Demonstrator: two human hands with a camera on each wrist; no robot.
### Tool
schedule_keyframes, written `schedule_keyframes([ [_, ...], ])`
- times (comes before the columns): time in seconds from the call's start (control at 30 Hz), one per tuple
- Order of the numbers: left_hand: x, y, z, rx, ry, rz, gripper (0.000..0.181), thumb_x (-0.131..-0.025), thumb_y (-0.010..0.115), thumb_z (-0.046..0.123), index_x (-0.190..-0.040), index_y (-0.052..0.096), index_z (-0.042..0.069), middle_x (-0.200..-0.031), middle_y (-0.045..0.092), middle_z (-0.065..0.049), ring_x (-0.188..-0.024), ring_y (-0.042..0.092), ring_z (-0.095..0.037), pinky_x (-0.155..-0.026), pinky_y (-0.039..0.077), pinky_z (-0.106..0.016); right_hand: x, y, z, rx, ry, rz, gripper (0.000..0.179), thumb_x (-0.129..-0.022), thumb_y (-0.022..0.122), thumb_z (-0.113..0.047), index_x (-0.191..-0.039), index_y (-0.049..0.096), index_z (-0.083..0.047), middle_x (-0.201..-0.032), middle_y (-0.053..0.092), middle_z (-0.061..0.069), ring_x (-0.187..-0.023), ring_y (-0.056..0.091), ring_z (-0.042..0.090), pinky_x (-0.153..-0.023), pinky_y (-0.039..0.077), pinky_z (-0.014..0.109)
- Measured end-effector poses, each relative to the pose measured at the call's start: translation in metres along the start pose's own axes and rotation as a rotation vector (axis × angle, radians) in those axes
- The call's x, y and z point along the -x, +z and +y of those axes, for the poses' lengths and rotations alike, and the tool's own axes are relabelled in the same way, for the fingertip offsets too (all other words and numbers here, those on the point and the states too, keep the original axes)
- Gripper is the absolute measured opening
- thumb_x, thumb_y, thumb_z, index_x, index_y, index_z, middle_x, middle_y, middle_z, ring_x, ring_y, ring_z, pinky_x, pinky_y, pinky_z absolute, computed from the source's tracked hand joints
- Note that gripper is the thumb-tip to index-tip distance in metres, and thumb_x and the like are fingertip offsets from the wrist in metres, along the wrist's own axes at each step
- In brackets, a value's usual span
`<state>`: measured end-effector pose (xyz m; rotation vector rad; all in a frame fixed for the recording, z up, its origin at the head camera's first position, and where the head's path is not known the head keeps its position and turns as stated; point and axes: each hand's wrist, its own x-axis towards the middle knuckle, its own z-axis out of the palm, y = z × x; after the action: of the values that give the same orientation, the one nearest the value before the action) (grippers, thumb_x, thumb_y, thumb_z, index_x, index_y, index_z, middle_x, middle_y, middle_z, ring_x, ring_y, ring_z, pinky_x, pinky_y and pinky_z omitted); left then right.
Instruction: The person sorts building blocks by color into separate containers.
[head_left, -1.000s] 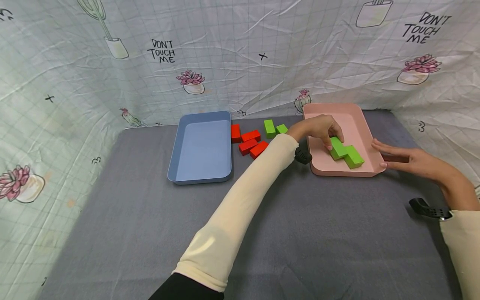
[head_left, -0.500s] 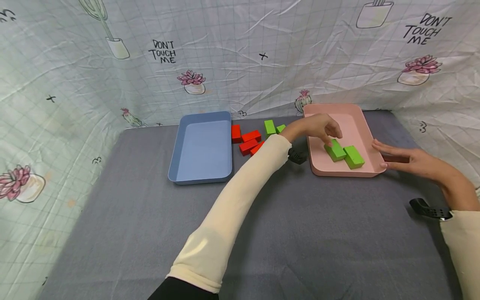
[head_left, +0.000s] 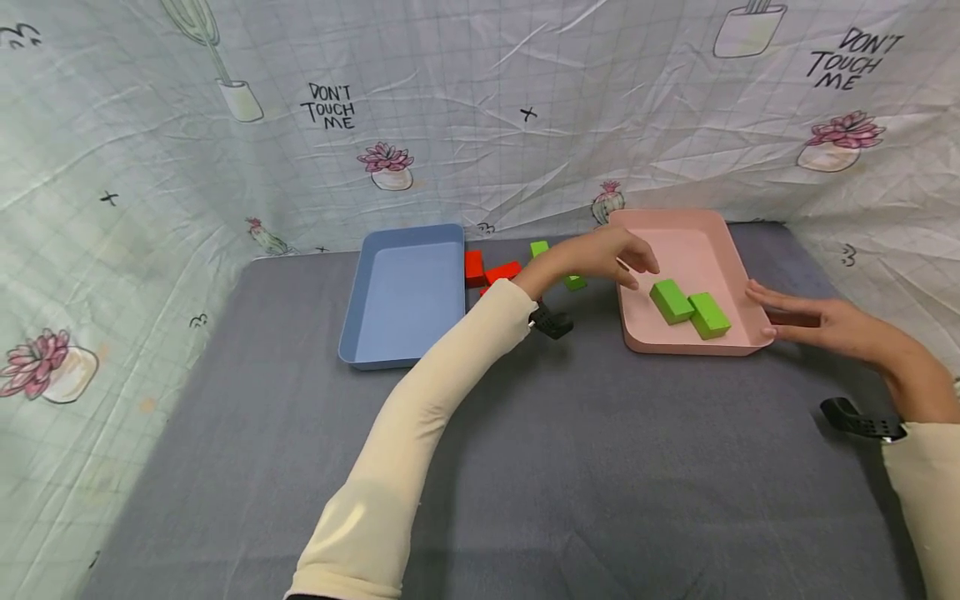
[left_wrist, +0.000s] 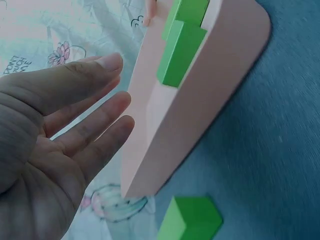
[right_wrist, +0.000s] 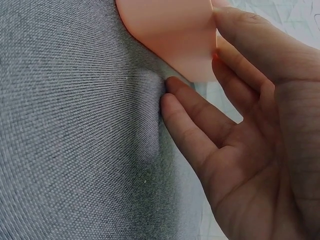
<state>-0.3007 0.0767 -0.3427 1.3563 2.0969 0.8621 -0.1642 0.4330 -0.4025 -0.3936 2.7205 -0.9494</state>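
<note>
1. The left hand [head_left: 606,253] hangs over the left rim of the pink tray [head_left: 682,237], its grip spread and bare, fingers slightly bent; the left wrist view shows a gap between thumb and fingers.
2. The right hand [head_left: 836,323] is at the pink tray's right side, its grip spread, with straight fingers and thumb touching the outside of the tray near the front right corner.
3. Two green blocks lie inside the pink tray, towards its front: the left green block [head_left: 671,302] and, just beside it and a little nearer the front, the right green block [head_left: 708,317]. Whether they touch is hard to tell.
4. Outside that tray, a third green block [head_left: 575,282] lies on the table [head_left: 600,467] under the left wrist, and a far green block [head_left: 538,248] sits behind the forearm, partly hidden.
5. Red blocks [head_left: 474,268] lie close together by the right wall of the blue tray [head_left: 405,292]; the left sleeve [head_left: 397,450] covers part of them, so their number is unclear.
6. A printed cloth [head_left: 450,92] with potted plants and lettering hangs behind the table.
</note>
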Motion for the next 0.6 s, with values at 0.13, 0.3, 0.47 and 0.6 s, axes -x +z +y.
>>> schedule_keyframes([
  [0.13, 0.017, -0.005, -0.003, 0.002, -0.017, 0.031, 0.034, -0.091, 0.074, 0.001, -0.125, 0.069, -0.001, -0.130, 0.067, -0.016, -0.125, 0.062, -0.026, -0.098, 0.050, -0.018, 0.002, 0.000, 0.000, -0.002, -0.006, -0.001, 0.065, -0.101, 0.066, -0.024, -0.159, 0.037, -0.024, -0.158, 0.022, -0.033, -0.126, 0.020, -0.027, -0.087, 0.024, -0.004],
  [0.3, 0.037, -0.011, -0.012, 0.012, -0.030, 0.076, 0.035, -0.090, 0.075, -0.002, -0.125, 0.069, -0.002, -0.128, 0.068, -0.017, -0.122, 0.063, -0.027, -0.102, 0.052, -0.028, 0.002, 0.001, 0.000, -0.002, -0.003, -0.002, 0.065, -0.101, 0.066, -0.024, -0.159, 0.037, -0.024, -0.155, 0.022, -0.036, -0.126, 0.019, -0.026, -0.086, 0.024, -0.004],
  [0.47, 0.052, -0.017, -0.028, -0.039, -0.045, 0.123, 0.034, -0.091, 0.074, -0.003, -0.125, 0.069, -0.002, -0.128, 0.068, -0.016, -0.122, 0.063, -0.028, -0.105, 0.051, -0.035, 0.001, 0.001, 0.001, 0.000, 0.005, -0.009, 0.065, -0.101, 0.065, -0.026, -0.160, 0.036, -0.024, -0.154, 0.022, -0.037, -0.124, 0.019, -0.028, -0.085, 0.024, -0.004],
  [0.6, 0.060, -0.023, -0.043, -0.046, -0.078, 0.165, 0.035, -0.091, 0.073, -0.003, -0.126, 0.068, -0.002, -0.130, 0.067, -0.019, -0.125, 0.061, -0.031, -0.106, 0.049, -0.033, 0.000, 0.000, 0.001, 0.004, 0.019, -0.021, 0.066, -0.102, 0.064, -0.028, -0.160, 0.033, -0.025, -0.154, 0.020, -0.037, -0.134, 0.014, -0.021, -0.084, 0.024, -0.004],
])
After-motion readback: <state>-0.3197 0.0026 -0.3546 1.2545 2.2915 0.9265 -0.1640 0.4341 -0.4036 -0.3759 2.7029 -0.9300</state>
